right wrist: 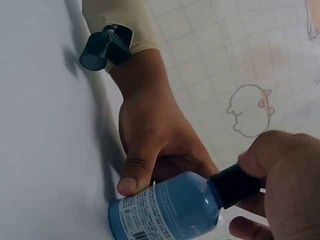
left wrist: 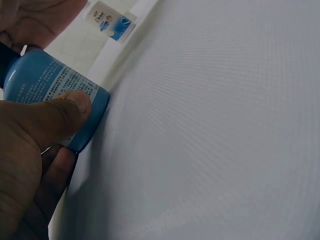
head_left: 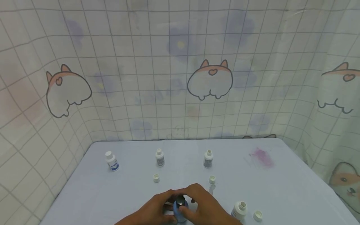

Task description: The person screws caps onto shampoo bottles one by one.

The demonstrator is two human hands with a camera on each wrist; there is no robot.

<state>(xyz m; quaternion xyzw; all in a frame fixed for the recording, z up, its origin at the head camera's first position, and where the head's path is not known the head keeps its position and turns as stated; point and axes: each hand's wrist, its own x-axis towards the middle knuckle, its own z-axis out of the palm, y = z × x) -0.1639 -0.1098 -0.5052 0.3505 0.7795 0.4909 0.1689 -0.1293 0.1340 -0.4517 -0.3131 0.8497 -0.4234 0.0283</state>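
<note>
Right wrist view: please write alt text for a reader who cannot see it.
A blue bottle is in the left hand's grip, its black cap in the right hand's grip. Behind is a grid-patterned cloth with a cartoon animal.

Left bottle (head_left: 112, 161), middle bottle (head_left: 160, 158) and right bottle (head_left: 208, 160) are standing along the rear of the table (head_left: 92, 190). First cap (head_left: 156, 178) is lying before middle bottle, second cap (head_left: 212, 180) before right bottle. Right of held bottle (right wrist: 170, 207), front bottle (head_left: 239, 211), then third cap (head_left: 257, 216), are resting.

Head view's kinda dim; glossy black cylindrical cap (head_left: 181, 200) catches a glint, flat white tabletop (right wrist: 40, 125) gets soft shadows.
</note>
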